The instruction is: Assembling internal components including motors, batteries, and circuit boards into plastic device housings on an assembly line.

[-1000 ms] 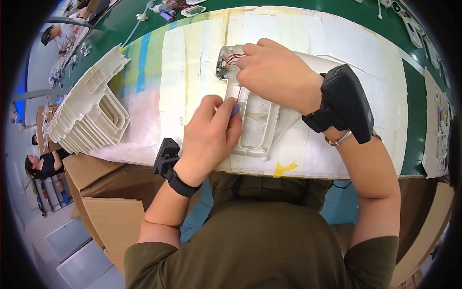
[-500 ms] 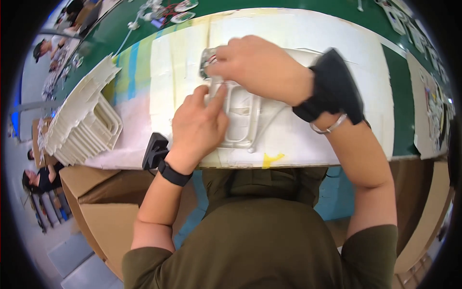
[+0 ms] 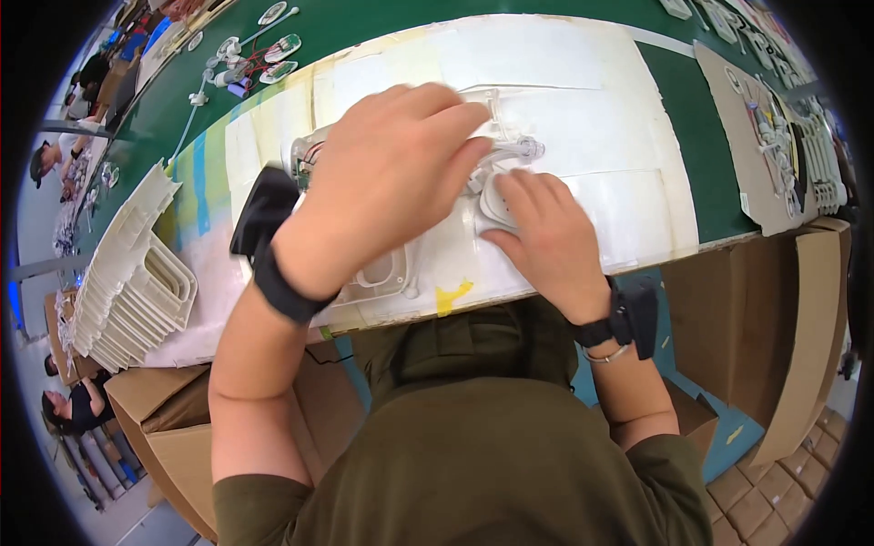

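My right hand [image 3: 553,226] is closed round a white rounded plastic piece [image 3: 494,202], thumb at its near side and fingers over its top. Just left of it, my left hand [image 3: 401,159] reaches across with fingers curled together; anything in its grip is hidden. A clear, tube-like end [image 3: 525,148] of a white part sticks out beyond the left fingers. Under my left hand and forearm lies a white plastic frame [image 3: 393,284], mostly covered. Its far left end has a rounded housing [image 3: 300,156] with red and dark wires inside.
Nested white plastic shells [image 3: 137,282] stand at the left of the white-covered work surface [image 3: 601,109]. Wired small parts [image 3: 259,68] lie on the green table beyond. On the right, a cardboard sheet [image 3: 742,146] bears more parts. Open cardboard boxes [image 3: 182,437] stand below the front edge.
Both hands have moved off the wired end of the frame. My left hand now reaches over the frame to the right; my right hand has come back nearer, holding the white rounded piece.
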`<state>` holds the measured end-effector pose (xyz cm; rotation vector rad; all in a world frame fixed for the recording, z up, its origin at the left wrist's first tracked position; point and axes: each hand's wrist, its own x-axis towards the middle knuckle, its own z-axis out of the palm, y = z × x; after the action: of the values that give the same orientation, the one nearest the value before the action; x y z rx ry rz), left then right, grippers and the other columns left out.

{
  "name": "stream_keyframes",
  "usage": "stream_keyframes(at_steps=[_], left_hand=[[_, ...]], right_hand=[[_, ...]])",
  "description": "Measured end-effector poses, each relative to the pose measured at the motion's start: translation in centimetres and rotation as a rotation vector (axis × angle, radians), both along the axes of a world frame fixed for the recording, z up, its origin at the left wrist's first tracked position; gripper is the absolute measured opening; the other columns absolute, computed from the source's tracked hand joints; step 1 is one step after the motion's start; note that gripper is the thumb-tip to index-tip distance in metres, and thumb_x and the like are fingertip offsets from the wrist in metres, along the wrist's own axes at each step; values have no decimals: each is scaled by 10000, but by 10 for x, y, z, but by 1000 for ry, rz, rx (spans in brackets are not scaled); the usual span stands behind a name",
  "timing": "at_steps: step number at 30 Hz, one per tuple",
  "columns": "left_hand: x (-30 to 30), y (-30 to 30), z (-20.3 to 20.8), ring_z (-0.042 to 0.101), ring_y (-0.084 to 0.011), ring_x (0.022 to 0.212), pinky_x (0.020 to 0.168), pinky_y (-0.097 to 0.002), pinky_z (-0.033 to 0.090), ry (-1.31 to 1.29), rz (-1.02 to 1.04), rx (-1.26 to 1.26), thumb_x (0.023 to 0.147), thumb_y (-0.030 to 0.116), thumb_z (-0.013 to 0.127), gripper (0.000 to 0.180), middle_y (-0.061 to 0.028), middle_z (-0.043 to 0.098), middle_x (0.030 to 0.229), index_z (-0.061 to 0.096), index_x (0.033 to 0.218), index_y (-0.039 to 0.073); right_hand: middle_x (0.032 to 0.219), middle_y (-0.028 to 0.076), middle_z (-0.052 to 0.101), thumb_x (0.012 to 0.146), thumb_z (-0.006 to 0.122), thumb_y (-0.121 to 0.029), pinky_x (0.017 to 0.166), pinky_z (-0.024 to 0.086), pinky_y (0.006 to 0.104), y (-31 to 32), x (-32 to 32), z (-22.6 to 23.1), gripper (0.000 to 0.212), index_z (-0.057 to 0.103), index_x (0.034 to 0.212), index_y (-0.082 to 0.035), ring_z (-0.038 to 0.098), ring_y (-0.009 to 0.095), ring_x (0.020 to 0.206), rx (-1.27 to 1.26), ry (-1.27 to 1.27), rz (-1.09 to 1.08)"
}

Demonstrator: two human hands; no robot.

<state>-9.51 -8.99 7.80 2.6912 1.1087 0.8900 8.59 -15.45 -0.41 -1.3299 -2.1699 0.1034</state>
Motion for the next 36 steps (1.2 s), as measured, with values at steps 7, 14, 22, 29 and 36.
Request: stream_keyframes(at_steps=[7, 14, 22, 29, 36], left_hand=[[7, 20, 24, 639, -181, 714, 679, -258, 500, -267, 125, 6, 833, 77, 632, 143, -104, 669, 851, 664, 947, -4], [36, -14, -23, 577, -216, 622, 564, -292, 472, 207, -207, 121, 727, 99, 694, 150, -56, 599, 738, 636, 857, 51], [-5, 6, 21, 646, -196, 702, 656, -249, 501, -197, 56, -67, 796, 29, 646, 128, -107, 667, 777, 655, 907, -32], [29, 75, -9, 631, -330, 770, 671, -391, 506, 485, 23, -176, 842, 319, 575, 326, -183, 649, 816, 660, 862, 5], [11, 92, -18, 639, -223, 764, 681, -317, 499, -129, -25, -625, 890, 158, 519, 172, -82, 635, 776, 605, 915, 10]], right_hand=[[836, 113, 642, 797, 663, -108, 600, 504, 315, 11, 28, 10, 207, 612, 986, -42, 625, 252, 696, -221, 469, -71], [825, 157, 631, 813, 647, -128, 625, 487, 334, 94, 16, 63, 197, 625, 984, -33, 586, 334, 672, 60, 390, 245], [803, 124, 639, 827, 632, -100, 610, 473, 268, 67, 44, 20, 213, 630, 1027, -25, 551, 206, 615, -310, 570, 85], [989, 118, 650, 694, 666, 44, 781, 517, 326, 22, 23, 19, 295, 650, 975, -43, 625, 287, 907, -192, 443, 285], [987, 141, 660, 686, 643, 95, 789, 517, 313, 9, 17, 15, 319, 651, 986, -15, 636, 287, 925, -250, 529, 267]])
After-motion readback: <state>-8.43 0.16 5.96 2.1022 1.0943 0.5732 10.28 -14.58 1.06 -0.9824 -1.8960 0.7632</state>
